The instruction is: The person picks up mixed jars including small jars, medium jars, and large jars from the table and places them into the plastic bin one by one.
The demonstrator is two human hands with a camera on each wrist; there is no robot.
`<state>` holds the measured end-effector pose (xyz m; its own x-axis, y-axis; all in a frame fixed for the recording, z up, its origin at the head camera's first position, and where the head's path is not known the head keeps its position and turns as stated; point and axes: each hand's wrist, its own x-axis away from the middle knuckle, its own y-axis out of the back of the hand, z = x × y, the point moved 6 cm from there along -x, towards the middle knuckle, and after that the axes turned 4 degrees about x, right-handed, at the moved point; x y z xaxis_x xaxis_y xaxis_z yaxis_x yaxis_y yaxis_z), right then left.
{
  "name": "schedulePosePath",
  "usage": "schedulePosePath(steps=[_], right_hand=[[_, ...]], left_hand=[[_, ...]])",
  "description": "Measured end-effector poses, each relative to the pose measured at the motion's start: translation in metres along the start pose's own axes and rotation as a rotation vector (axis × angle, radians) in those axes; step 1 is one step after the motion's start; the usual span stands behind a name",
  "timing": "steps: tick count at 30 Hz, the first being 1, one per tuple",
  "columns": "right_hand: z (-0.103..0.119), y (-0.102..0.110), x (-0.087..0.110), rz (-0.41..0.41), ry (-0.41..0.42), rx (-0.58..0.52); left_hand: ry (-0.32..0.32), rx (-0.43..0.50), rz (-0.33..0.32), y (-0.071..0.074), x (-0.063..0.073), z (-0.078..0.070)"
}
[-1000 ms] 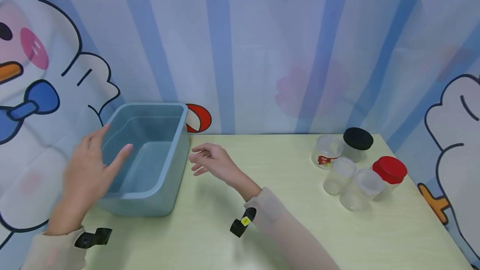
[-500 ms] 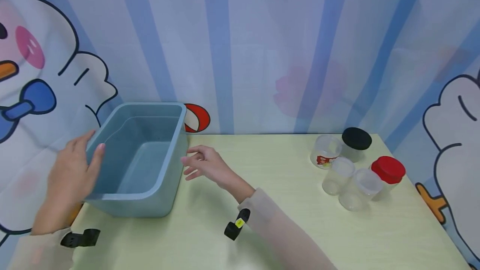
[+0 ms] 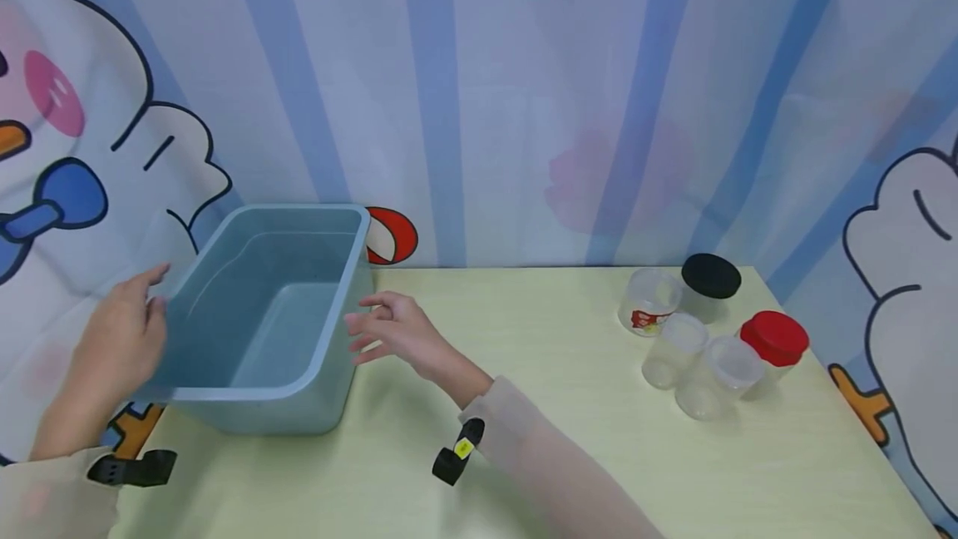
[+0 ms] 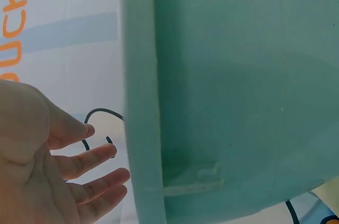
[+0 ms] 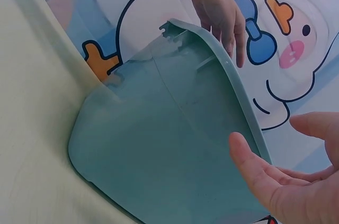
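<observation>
A blue-green plastic basin (image 3: 262,414) stands on the table at the left, with nothing inside. My left hand (image 3: 120,339) is at its left side, fingers loosely extended. In the left wrist view the fingertips of that left hand (image 4: 32,166) come close to the basin's rim (image 4: 143,102); whether they touch is unclear. At the opposite side, my right hand (image 3: 397,335) hovers by the right wall with relaxed, spread fingers and holds nothing. The right wrist view has the right hand (image 5: 296,187) beside the basin's outer wall (image 5: 153,128).
Several clear plastic jars are grouped at the table's right: one with a black lid (image 3: 711,276), one with a red lid (image 3: 775,338), a jar with a red label (image 3: 649,303) and plain ones (image 3: 718,381). A printed curtain (image 3: 509,106) hangs behind the table (image 3: 524,323).
My left hand has moved left, from over the basin to its left rim. My right hand has shifted slightly left, nearer the basin's right wall. The jars have stayed put.
</observation>
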<state>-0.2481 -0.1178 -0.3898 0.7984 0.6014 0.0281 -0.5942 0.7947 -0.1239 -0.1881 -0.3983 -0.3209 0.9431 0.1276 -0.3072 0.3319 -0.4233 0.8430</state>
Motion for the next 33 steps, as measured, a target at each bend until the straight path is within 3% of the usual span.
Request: schedulePosePath(steps=[16,22,33], right_hand=[[-0.002,-0.013,-0.005,0.012,-0.021,-0.118],[-0.005,-0.017,-0.005,0.017,-0.036,-0.152],[-0.010,-0.025,-0.005,0.020,-0.054,-0.210]], left_hand=[[0.061,0.007,0.069,-0.001,-0.007,0.025],[0.113,-0.001,0.120,-0.005,-0.005,0.033],[0.146,0.028,0.165,-0.011,-0.001,0.050]])
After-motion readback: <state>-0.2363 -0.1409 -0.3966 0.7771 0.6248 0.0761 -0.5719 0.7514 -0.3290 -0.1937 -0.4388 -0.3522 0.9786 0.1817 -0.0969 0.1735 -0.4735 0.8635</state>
